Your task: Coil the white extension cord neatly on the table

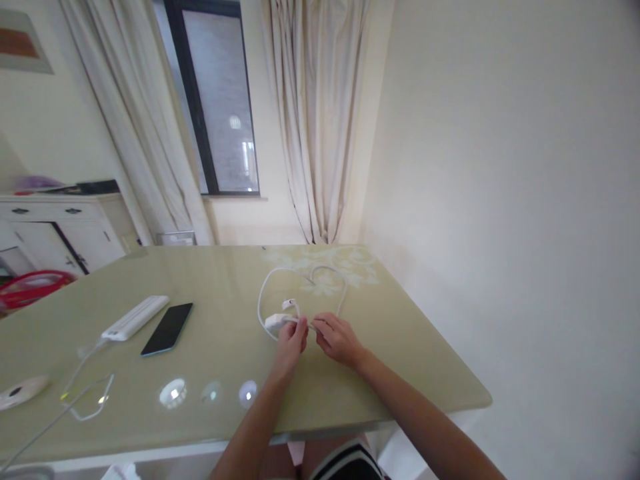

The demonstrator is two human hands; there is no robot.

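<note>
Cable on table, phone left, power strip beside

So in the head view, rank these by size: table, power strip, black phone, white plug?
1. Table, by far the largest.
2. Power strip and black phone: about alike, the strip longer, the phone wider.
3. White plug, at the left hand, smallest.

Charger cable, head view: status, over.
Left hand pinching the cable beside the charger block. Right hand pinching the cable too. Phone and power strip lie apart, to the left.
</note>
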